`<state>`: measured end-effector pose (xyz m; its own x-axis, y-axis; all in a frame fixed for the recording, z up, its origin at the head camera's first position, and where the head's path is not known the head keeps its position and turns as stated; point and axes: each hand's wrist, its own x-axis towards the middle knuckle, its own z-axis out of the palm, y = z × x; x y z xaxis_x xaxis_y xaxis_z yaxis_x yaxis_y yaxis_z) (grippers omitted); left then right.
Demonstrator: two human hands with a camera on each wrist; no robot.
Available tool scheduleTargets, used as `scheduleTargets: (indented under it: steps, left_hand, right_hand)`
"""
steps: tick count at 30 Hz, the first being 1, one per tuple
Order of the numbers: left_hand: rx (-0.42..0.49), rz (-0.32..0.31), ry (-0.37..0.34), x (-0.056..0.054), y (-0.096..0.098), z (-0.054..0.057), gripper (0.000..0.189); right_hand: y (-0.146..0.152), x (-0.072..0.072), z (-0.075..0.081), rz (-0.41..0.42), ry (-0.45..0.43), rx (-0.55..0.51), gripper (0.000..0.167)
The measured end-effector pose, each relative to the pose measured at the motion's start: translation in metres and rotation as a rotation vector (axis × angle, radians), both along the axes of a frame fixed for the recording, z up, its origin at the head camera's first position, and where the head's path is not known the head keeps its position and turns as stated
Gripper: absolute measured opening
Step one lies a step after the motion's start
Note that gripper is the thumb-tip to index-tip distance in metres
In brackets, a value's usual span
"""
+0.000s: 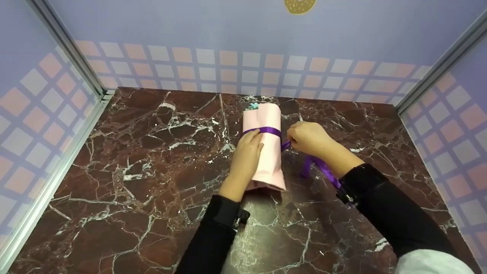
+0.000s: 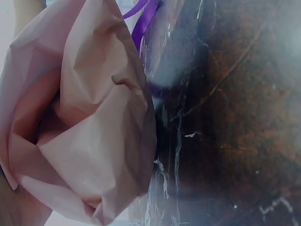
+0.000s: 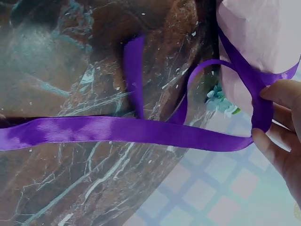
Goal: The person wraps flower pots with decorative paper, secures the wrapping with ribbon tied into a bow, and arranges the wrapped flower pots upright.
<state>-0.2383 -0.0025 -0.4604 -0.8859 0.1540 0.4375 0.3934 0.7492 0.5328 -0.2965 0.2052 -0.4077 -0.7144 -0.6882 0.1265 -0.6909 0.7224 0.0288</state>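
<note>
See the purple ribbon (image 1: 271,131), wrapped around the pink paper roll (image 1: 271,160) on the table (image 1: 152,205). Best to pull gently with the right hand (image 1: 309,139), pinching the ribbon just beside the roll. Press softly with the left hand (image 1: 245,155), resting on the roll with fingers rather straight, not clamped. Smooth the loose tail (image 1: 323,168) to stop twists.

head: above, forward-down | wrist views: close, tilted | all share pink wrap (image 1: 271,160), purple ribbon (image 1: 271,130)
</note>
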Motion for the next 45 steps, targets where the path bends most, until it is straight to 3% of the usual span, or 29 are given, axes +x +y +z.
scheduleTargets:
  steps: [6,9,16,22,27,30,37,45]
  left_hand:
    - [0.008,-0.017,-0.024,0.001,0.001,-0.001,0.034]
    - [0.005,-0.009,-0.044,0.001,0.000,-0.002,0.035]
    - [0.006,0.001,-0.083,-0.001,-0.003,-0.002,0.036]
    - [-0.008,-0.011,-0.056,-0.002,-0.005,-0.003,0.036]
    - [-0.040,-0.045,-0.036,-0.004,-0.004,-0.003,0.037]
    - [-0.082,-0.051,-0.034,-0.004,-0.003,-0.002,0.038]
    - [-0.275,-0.079,-0.065,-0.004,-0.004,0.005,0.045]
    - [-0.334,-0.135,-0.058,-0.005,-0.005,0.013,0.046]
  right_hand:
    - [-0.001,-0.005,0.009,-0.012,-0.131,-0.008,0.009]
    - [0.001,-0.007,0.017,0.000,-0.136,-0.008,0.011]
    - [0.002,-0.005,0.036,0.007,-0.071,0.018,0.010]
    - [-0.005,-0.006,0.054,0.049,-0.024,0.043,0.014]
    - [-0.013,-0.016,0.071,0.064,0.010,0.023,0.011]
    - [-0.020,-0.021,0.080,0.102,0.033,0.024,0.010]
    - [-0.041,-0.023,0.102,0.181,0.158,0.088,0.011]
    - [-0.062,-0.021,0.120,0.323,0.264,0.103,0.016]
